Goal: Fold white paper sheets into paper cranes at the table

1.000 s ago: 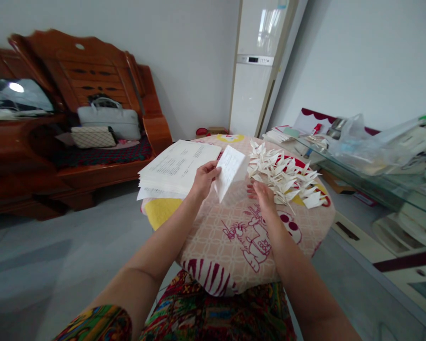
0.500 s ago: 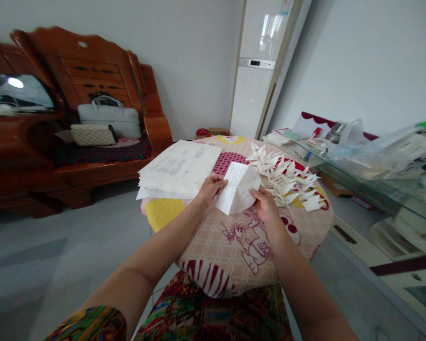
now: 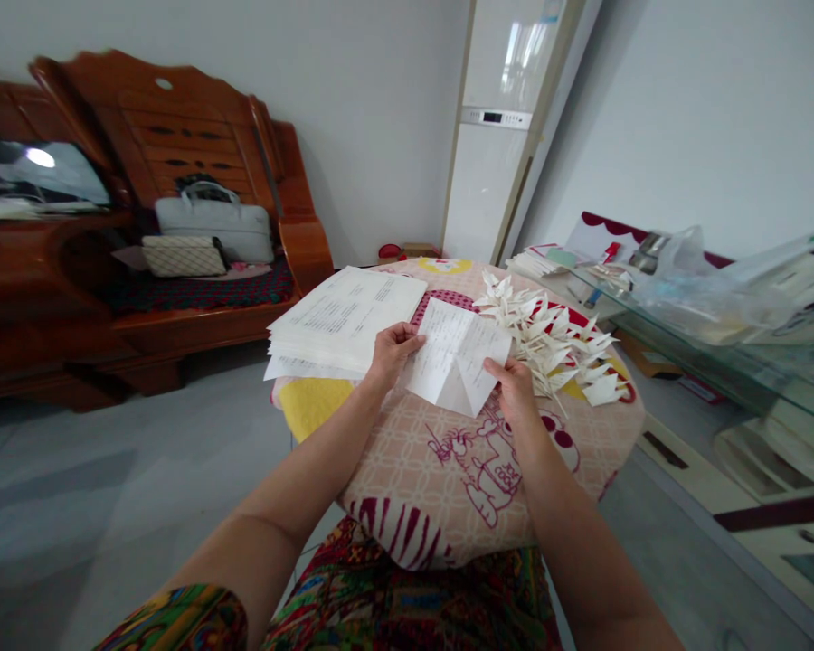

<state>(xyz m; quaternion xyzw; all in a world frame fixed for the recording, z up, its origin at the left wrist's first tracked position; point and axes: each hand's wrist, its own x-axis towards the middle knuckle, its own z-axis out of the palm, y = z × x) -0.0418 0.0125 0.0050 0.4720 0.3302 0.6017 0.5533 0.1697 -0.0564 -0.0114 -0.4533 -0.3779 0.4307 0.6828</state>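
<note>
A creased sheet of printed paper (image 3: 456,354) is held between both hands above a round table (image 3: 407,461) covered in a patterned cloth. My left hand (image 3: 389,351) pinches the sheet's left edge. My right hand (image 3: 514,387) pinches its right edge. The sheet is opened out, with fold lines meeting at its lower point. To the left lies a stack of printed paper (image 3: 343,318), next to my left hand. On the right, behind the sheet, is a heap of folded white paper pieces (image 3: 554,344).
A carved wooden bench (image 3: 176,244) with a grey bag (image 3: 213,226) stands at the left. A tall white air conditioner (image 3: 492,145) stands in the corner. A glass shelf (image 3: 705,316) with plastic bags and papers runs along the right. Grey floor lies to the left.
My right hand has come up from the table and taken the sheet's right edge. The folded sheet has been opened out between both hands.
</note>
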